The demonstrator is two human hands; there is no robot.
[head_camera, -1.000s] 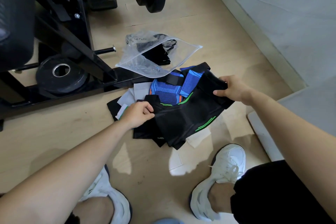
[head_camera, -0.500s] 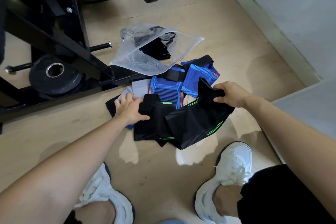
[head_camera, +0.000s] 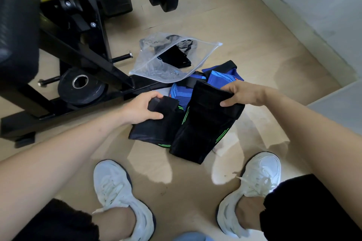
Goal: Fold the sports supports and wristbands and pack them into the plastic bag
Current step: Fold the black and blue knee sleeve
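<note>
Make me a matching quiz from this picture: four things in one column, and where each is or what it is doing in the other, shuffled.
Things:
1. plastic bag
2. blue supports
3. weight plate
4. right hand

States:
a. grips the top edge of a black support
b. lies flat by the machine frame
c. open, with a black item inside
d. on the floor behind the black support, partly hidden

Pairs: 1-c, 2-d, 3-b, 4-a
</note>
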